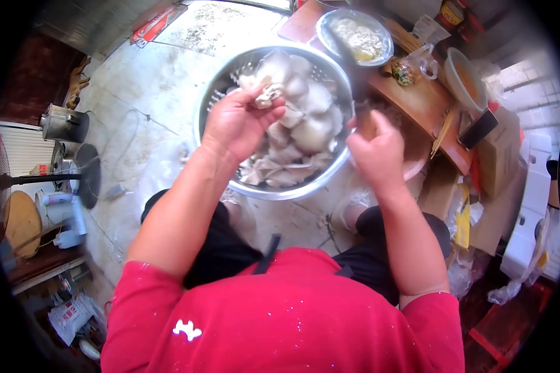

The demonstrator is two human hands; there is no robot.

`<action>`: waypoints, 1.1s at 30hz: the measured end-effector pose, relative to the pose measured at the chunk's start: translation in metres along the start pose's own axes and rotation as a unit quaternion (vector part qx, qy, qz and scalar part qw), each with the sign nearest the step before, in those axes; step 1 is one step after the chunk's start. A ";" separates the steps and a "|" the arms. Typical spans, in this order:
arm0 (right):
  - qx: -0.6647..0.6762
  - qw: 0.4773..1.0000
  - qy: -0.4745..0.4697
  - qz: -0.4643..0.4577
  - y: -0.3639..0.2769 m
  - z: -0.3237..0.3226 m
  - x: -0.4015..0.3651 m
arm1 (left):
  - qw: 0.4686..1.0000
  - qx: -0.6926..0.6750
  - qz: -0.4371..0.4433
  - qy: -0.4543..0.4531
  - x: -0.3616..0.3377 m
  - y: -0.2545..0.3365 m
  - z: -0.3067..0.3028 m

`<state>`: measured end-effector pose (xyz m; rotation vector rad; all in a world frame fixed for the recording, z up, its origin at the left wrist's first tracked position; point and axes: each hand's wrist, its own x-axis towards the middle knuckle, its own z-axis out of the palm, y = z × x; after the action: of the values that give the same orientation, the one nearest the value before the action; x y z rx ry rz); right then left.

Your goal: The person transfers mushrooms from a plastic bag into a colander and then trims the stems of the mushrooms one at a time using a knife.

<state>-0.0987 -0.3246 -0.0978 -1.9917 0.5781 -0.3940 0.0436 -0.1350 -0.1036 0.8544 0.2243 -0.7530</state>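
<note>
A metal colander [282,193] full of pale mushrooms [314,127] stands on the floor between the feet. Over its left part, my left hand [239,121] pinches a small whitish mushroom piece [269,94] between thumb and fingers. My right hand [378,152] is closed just beyond the colander's right rim, around something brown like a handle. A dark blurred streak runs upward from it, too smeared to name. Partly behind my right hand is a pinkish basin [415,166] with unclear contents.
At the upper right, a bowl of pale food [358,38] and a second bowl [465,78] stand by a wooden board [410,102] with chopsticks and plastic bags. Cardboard [501,168] lies at the right. A metal pot [65,123] and a round dark lid [89,176] are at the left.
</note>
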 end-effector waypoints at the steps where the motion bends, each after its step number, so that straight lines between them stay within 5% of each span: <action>1: 0.011 0.999 -0.035 0.003 -0.002 0.004 -0.007 | 1.000 -0.022 0.006 -0.007 0.001 0.001 0.000; 7: 0.053 0.991 -0.123 0.013 -0.002 0.027 -0.028 | 0.991 -0.115 0.013 -0.062 -0.002 0.002 0.005; 19: 0.026 0.993 -0.098 -0.061 -0.003 0.039 -0.036 | 0.970 -0.179 -0.002 -0.161 -0.010 -0.004 0.008; 33: 0.098 0.990 -0.090 -0.042 0.004 0.045 -0.039 | 0.973 -0.124 -0.050 -0.189 -0.021 -0.011 0.014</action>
<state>-0.1092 -0.2715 -0.1237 -1.8435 0.3300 -0.3064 0.0193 -0.1402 -0.0915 0.4527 0.0187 -0.9443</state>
